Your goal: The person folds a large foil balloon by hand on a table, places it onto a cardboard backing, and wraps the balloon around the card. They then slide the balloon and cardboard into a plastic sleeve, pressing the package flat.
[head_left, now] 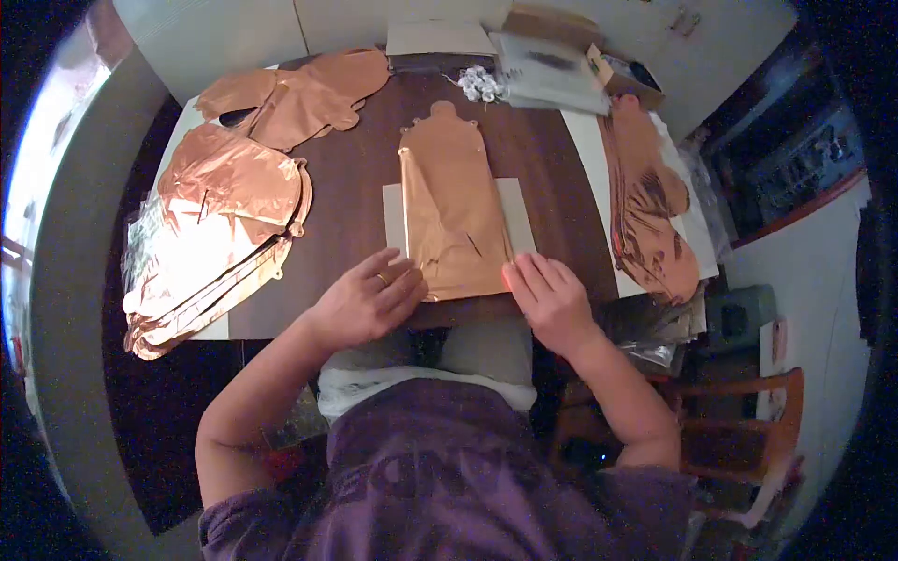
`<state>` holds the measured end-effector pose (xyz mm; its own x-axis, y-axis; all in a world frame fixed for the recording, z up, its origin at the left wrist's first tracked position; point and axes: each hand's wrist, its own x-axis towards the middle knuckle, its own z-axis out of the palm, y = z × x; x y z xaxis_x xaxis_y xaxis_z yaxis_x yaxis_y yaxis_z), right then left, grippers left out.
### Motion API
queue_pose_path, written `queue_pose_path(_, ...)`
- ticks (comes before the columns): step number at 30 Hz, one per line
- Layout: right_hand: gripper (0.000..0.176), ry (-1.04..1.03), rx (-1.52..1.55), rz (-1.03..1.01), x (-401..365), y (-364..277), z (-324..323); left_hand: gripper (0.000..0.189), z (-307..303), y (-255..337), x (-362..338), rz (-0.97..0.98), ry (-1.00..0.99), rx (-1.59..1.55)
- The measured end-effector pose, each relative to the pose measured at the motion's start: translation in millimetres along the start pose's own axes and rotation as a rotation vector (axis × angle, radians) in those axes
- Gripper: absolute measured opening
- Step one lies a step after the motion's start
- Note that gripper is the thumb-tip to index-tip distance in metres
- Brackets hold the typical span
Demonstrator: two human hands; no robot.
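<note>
A flat copper-coloured foil piece [454,206] lies in the middle of the dark table, its narrow rounded tip pointing away from me. Beneath it a pale sheet [517,213] sticks out on both sides. My left hand [372,294], with a ring on one finger, is at the foil's near left corner, fingers closed around its edge. At the near right corner, my right hand [547,294] pinches the foil's edge between thumb and fingers. Creases run across the foil between the two hands.
Stacked copper foil pieces [224,196] lie at the left, with another foil bundle [309,93] behind them. More foil [645,206] rests at the right. White ties [480,83], a plastic bag [552,70] and an open box [625,77] stand at the back. A wooden chair [786,421] is at right.
</note>
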<state>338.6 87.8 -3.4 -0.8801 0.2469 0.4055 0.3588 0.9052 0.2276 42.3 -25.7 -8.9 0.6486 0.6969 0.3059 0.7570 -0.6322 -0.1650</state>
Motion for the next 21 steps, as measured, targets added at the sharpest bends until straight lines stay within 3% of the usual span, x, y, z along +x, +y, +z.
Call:
queue_pose_path(2,0.041,-0.122,-0.010,0.076,-1.5,-11.8,-9.1,0.046,-10.4,0.6,9.0,-0.038,-0.045,-0.055)
queue_pose_path(5,0.055,-0.280,-0.066,0.212,6.4,-43.7,-24.7,0.039,-12.8,-2.4,11.2,-0.027,0.051,-0.127)
queue_pose_path(8,0.065,-0.155,0.222,0.208,26.5,-81.0,-16.6,0.039,-18.9,-5.9,16.2,-0.073,0.026,-0.351)
queue_pose_path(11,0.075,-0.207,0.240,0.301,30.5,-96.4,13.2,0.037,-13.7,-27.2,18.8,-0.092,-0.006,-0.540)
queue_pose_path(14,0.077,-0.230,0.288,0.345,30.1,-100.9,14.9,0.034,-6.4,-37.1,50.4,-0.081,0.128,-0.494)
queue_pose_path(15,0.079,-0.252,0.287,0.344,29.6,-101.3,14.2,0.043,-2.0,-36.6,64.6,-0.034,0.028,-0.480)
queue_pose_path(19,0.082,-0.299,0.271,0.338,32.4,-98.8,9.4,0.065,51.7,-63.5,92.2,0.092,-0.044,-0.395)
queue_pose_path(21,0.082,-0.300,0.266,0.343,33.2,-98.3,9.3,0.066,72.5,-111.2,97.5,-0.041,-0.117,-0.334)
